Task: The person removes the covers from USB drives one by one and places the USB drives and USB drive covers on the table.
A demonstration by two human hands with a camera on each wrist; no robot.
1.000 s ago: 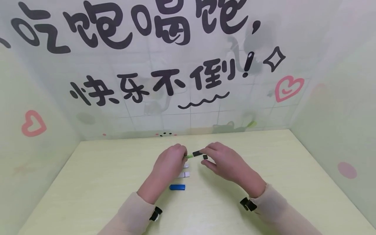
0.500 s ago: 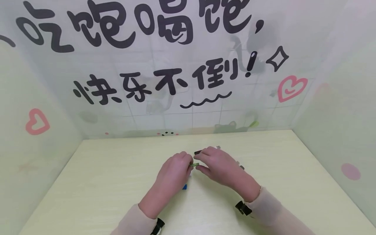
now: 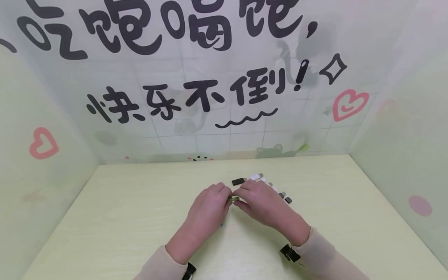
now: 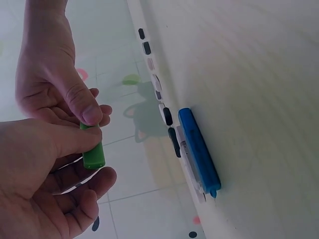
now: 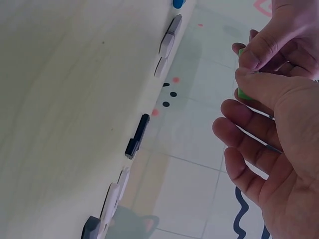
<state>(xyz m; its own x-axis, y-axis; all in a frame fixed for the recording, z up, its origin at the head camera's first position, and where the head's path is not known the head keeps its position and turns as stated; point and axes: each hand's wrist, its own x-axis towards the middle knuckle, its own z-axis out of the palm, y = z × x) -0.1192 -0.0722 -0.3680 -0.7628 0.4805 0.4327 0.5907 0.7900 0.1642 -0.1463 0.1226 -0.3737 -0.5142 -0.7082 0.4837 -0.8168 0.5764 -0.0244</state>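
"Head view first: what is largest there?"

"The back wall (image 3: 157, 70), lettered in black, then the pale table (image 3: 115, 225) at its foot."

"And the person's hands?"

"The left hand (image 3: 210, 204) and right hand (image 3: 260, 202) meet over the middle of the table, fingertips together."

"What lies around them?"

"A blue stick (image 4: 199, 149) rests on the table near the left hand, well apart from the fingers, with white pieces (image 4: 189, 164) just beside it. Past the right hand are a black stick (image 3: 238, 181) and a white stick (image 3: 255, 177), one next to the other."

"And the smallest thing, the one being handled?"

"The green stick (image 4: 93, 157). It is between the hands, held up off the table, its long axis running from one hand to the other, roughly left to right as the wearer looks."

"Which hand is nearer?"

"Neither; both pinch it, the thumbs laid along it with their tips meeting. The remaining fingers curl loosely, with nothing visible in them."

"Does a seam show?"

"That cannot be told; the thumbs cover its middle."
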